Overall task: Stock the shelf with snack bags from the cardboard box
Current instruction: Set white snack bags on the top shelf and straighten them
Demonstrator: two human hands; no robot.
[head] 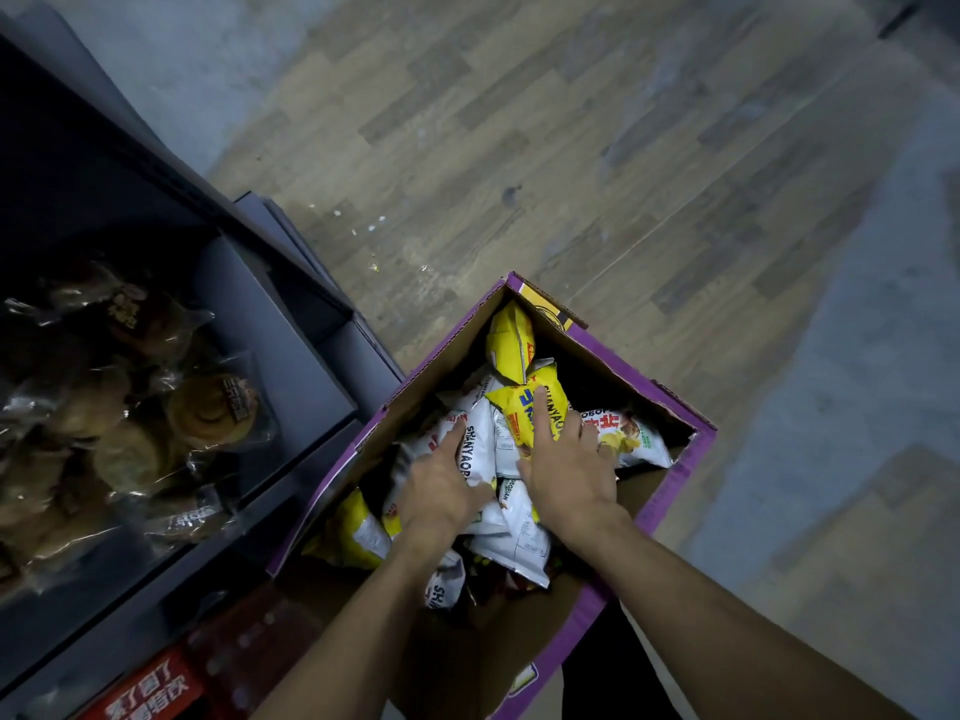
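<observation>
Box [675, 491], centre frame. My left hand [441, 485] flat, pressing white bag [480, 449]. Right hand [566, 470], forefinger on yellow bag [519, 415], grip unclear. Gathering load for shelf [291, 314], left.

Dark shelf [280, 324] holds wrapped pastries [208, 413]; pale scraps [371, 227] lie on the wood-plank floor [571, 122]

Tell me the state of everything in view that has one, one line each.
Cardboard box: open, partly full.
Left hand: touches white snack bag, forefinger straight.
Right hand: forefinger straight on yellow snack bag, grip unclear.
Shelf: holds wrapped pastries.
</observation>
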